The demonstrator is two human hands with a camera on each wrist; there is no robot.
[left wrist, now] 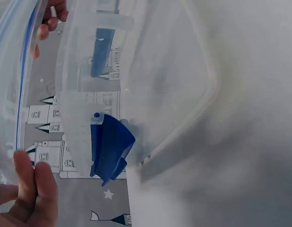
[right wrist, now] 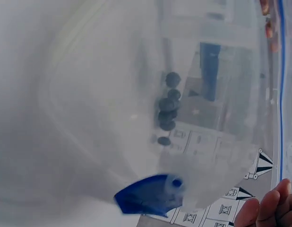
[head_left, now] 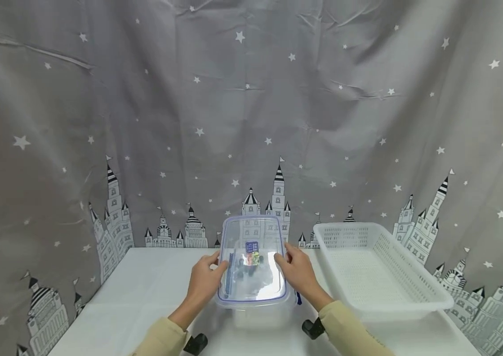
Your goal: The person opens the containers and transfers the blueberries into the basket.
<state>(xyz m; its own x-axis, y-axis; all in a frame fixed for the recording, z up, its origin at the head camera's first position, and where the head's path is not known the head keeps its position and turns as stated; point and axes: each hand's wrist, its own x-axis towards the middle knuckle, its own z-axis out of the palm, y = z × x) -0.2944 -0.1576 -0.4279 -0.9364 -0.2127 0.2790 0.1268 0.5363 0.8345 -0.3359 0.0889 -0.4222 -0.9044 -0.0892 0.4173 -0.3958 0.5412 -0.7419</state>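
Both hands hold a clear plastic lid (head_left: 239,282) with a blue seal line and a small label, one at each long side. My left hand (head_left: 204,279) grips its left edge, thumb on top. On the opposite edge, my right hand (head_left: 298,272) pinches it, thumb also on top. Below is a clear food container (head_left: 262,317); the wrist views show a gap between it and the lid. Its blue latches, such as the left one (left wrist: 112,147) and the right one (right wrist: 148,196), hang outward. Several dark round fruits, perhaps blueberries (right wrist: 168,111), show through the container's wall.
A white perforated plastic basket (head_left: 380,272) stands to the right of the container on the white table (head_left: 145,282). Behind the table hangs a grey curtain (head_left: 216,123) printed with stars and castles.
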